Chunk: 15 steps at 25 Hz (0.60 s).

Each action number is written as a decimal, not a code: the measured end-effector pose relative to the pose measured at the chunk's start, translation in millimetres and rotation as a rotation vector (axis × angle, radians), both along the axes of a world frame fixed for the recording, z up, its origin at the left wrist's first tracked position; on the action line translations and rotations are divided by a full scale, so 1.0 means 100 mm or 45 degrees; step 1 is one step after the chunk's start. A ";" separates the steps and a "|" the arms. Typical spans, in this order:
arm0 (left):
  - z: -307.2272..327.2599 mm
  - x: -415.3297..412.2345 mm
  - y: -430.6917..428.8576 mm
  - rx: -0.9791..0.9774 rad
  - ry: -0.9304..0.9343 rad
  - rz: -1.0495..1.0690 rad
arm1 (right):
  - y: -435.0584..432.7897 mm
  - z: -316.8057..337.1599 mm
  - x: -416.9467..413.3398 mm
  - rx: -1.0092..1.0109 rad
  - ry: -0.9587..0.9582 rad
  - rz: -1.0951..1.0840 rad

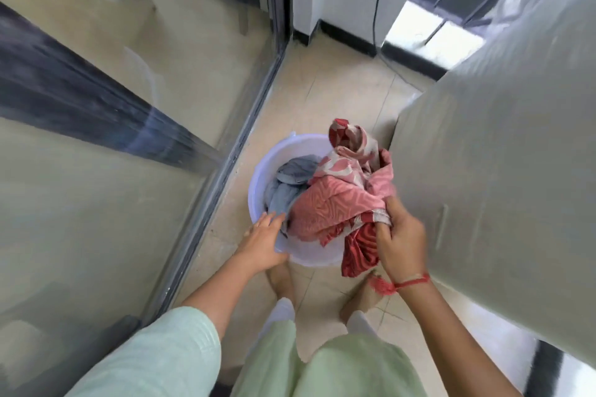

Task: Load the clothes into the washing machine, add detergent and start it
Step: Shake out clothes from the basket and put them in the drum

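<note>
The laundry sits in a pale plastic tub (pixel 258 177) on the floor tiles (pixel 338 90), lower middle of the frame, right by the person's feet. The right hand (pixel 401 237) has its fingers curled tight round a bunch of the pink-and-red cloth (pixel 332 203), which is half out and draping over the tub's near-right edge. The left hand (pixel 263 243) is loose, fingers fairly straight, lying over the near-left rim next to a blue-grey garment (pixel 287 183) and gripping nothing.

Looks like the loading step to me. My take: gather that dangling red end before lifting, or it'll drag on the floor or snag the rim. Use the left hand to pin the tub down so it doesn't come up with the cloth. One piece at a time beats a tangled armful.

The big blurry grey surface (pixel 500 154) on the right of the frame may be the machine, can't tell. No door or lid is in view.
</note>
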<state>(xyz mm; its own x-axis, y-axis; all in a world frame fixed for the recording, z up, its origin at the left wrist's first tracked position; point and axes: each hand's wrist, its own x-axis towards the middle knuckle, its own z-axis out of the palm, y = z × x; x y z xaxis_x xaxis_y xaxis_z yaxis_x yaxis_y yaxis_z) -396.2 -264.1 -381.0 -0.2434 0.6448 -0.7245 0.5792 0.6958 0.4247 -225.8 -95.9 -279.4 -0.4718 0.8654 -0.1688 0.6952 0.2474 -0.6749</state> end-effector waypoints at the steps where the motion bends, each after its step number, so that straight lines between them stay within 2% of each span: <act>1: 0.28 0.01 0.03 0.088 -0.056 0.091 | -0.02 0.30 -0.01 0.052 0.004 0.046; 5: 1.27 0.04 0.17 0.372 -0.131 0.293 | -0.12 1.41 -0.07 0.229 0.022 0.160; 11: 2.72 0.18 0.54 0.878 -0.228 0.311 | 0.05 2.62 -0.16 0.501 0.103 0.186; 15: 3.17 0.07 0.64 1.140 -0.149 0.380 | 0.00 3.20 -0.30 0.643 0.086 0.222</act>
<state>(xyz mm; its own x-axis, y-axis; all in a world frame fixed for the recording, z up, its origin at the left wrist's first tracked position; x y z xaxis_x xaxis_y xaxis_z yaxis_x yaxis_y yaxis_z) -388.9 -200.4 -63.7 -0.4452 0.8952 -0.0215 0.3501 0.1961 0.9160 -255.7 -95.8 40.6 -0.6112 0.7389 0.2837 0.5741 0.6606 -0.4837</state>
